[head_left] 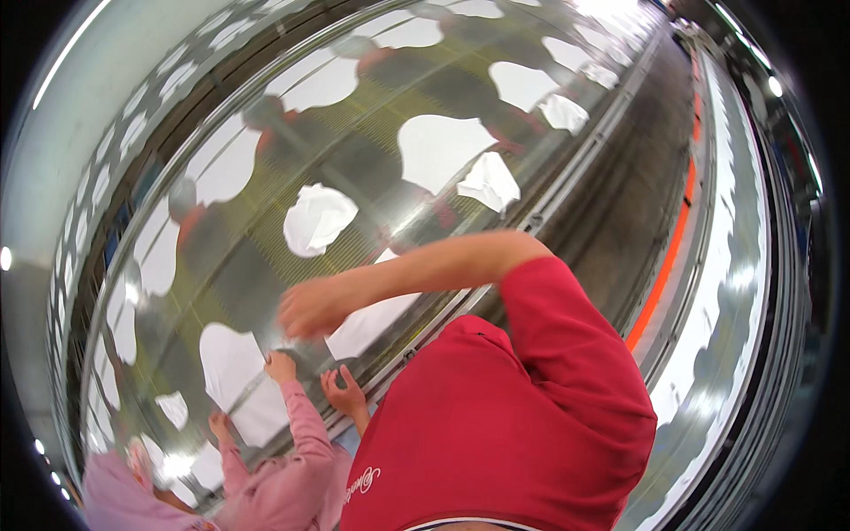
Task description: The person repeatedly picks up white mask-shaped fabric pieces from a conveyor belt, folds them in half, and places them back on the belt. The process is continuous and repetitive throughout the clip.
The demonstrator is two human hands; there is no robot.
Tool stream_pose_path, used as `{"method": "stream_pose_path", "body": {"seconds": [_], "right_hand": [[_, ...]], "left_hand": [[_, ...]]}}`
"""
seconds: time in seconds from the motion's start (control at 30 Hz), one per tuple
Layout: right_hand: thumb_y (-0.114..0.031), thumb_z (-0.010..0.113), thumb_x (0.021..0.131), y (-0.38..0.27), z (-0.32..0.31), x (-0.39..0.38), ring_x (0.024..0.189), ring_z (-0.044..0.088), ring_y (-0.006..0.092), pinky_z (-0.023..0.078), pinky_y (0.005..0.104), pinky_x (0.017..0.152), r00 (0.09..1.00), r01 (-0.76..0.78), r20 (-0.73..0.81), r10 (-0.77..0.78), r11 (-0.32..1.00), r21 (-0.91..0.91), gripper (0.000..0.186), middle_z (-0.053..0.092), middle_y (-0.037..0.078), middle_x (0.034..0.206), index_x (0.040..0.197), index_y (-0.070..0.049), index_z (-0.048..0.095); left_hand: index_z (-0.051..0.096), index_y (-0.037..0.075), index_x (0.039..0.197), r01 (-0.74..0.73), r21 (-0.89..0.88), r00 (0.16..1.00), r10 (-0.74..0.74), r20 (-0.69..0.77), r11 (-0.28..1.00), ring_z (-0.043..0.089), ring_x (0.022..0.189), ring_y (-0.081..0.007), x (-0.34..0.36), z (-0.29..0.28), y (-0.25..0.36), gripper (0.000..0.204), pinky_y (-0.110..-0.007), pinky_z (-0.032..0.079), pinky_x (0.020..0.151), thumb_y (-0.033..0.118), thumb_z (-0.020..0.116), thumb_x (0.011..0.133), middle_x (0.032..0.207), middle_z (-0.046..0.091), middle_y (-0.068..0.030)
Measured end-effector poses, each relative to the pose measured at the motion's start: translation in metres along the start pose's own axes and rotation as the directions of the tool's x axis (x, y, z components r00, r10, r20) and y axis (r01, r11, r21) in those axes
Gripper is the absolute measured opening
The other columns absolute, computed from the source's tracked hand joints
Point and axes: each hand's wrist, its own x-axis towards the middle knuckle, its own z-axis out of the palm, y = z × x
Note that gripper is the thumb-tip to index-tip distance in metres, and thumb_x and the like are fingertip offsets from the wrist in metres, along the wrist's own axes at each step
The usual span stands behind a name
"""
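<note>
My right arm reaches leftward across the long table, and my right hand (310, 307) hovers at the far-left side of a white cloth piece (372, 326). Motion blurs its fingers, so their grip cannot be told. Part of that cloth is hidden beneath my forearm. My left hand (345, 395) is at the table's near edge, just below the cloth, its fingers apart and holding nothing visible. A crumpled white cloth piece (319, 221) lies beyond my right hand. Further right are a flat white piece (443, 150) and a bunched one (490, 181).
At my left, a person in a pink sleeve (308, 425) has both hands at another white cloth piece (235, 372). Many more white pieces cover the shiny table (354, 164). A metal rail (567, 190) edges it; an aisle (620, 195) and another long table (708, 354) lie right.
</note>
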Motion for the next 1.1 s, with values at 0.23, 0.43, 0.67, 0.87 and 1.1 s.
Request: {"method": "stream_pose_path", "body": {"seconds": [0.23, 0.43, 0.67, 0.87, 1.1], "right_hand": [[-0.026, 0.067, 0.092, -0.103, -0.093, 0.202, 0.091, 0.076, 0.0312, 0.058, 0.0468, 0.077, 0.725, 0.686, 0.039, -0.688, 0.716, -0.128, 0.015, 0.075, 0.007, 0.093, 0.086, -0.014, 0.074], [-0.026, 0.067, 0.09, -0.118, -0.052, 0.178, 0.078, 0.072, 0.0326, 0.055, 0.048, 0.07, 0.708, 0.701, -0.135, -0.693, 0.713, 0.018, 0.017, 0.069, 0.006, 0.084, 0.081, -0.012, 0.067], [-0.018, 0.077, 0.082, -0.093, -0.005, 0.054, 0.1, 0.071, 0.0326, 0.057, 0.046, 0.086, 0.996, 0.082, -0.006, -0.088, 0.888, 0.452, 0.033, 0.073, 0.009, 0.113, 0.114, -0.011, 0.072], [-0.009, 0.078, 0.092, -0.115, 0.011, -0.018, 0.091, 0.076, 0.0302, 0.06, 0.0398, 0.083, 0.885, -0.454, 0.215, 0.412, 0.67, 0.587, 0.019, 0.077, 0.014, 0.1, 0.11, -0.003, 0.076], [-0.006, 0.078, 0.092, -0.155, 0.05, -0.087, 0.091, 0.076, 0.0277, 0.059, 0.0361, 0.082, 0.713, -0.676, 0.405, 0.573, 0.408, 0.613, 0.022, 0.076, 0.017, 0.101, 0.113, 0.001, 0.074]], "left_hand": [[0.076, 0.002, 0.098, -0.037, 0.024, 0.996, 0.038, -0.076, 0.999, 0.068, 0.119, -0.0385, 0.0, 0.0, 0.006, 0.035, -0.049, 0.053, 0.102, 0.037, 0.077, 0.098, 0.117, 0.074, -0.0192], [0.077, 0.011, 0.094, -0.005, 0.049, 0.99, 0.012, -0.141, 0.999, 0.072, 0.109, -0.0337, -0.001, 0.002, 0.008, 0.032, -0.048, 0.057, 0.096, 0.042, 0.074, 0.097, 0.109, 0.077, -0.0146], [0.078, 0.007, 0.112, 0.015, 0.058, 0.999, -0.016, 0.028, 0.998, 0.064, 0.127, -0.0362, -0.012, 0.016, -0.012, 0.038, -0.044, 0.053, 0.105, 0.039, 0.08, 0.092, 0.129, 0.072, -0.0154], [0.078, 0.003, 0.1, 0.136, -0.035, 0.986, -0.139, -0.09, 0.99, 0.065, 0.13, -0.0339, -0.005, -0.001, 0.0, 0.049, -0.044, 0.054, 0.108, 0.05, 0.083, 0.088, 0.125, 0.074, -0.015], [0.077, 0.003, 0.099, 0.169, -0.008, 0.985, -0.169, -0.03, 0.986, 0.063, 0.134, -0.0323, -0.002, -0.001, -0.002, 0.051, -0.043, 0.053, 0.109, 0.054, 0.081, 0.089, 0.127, 0.073, -0.0138]]}}
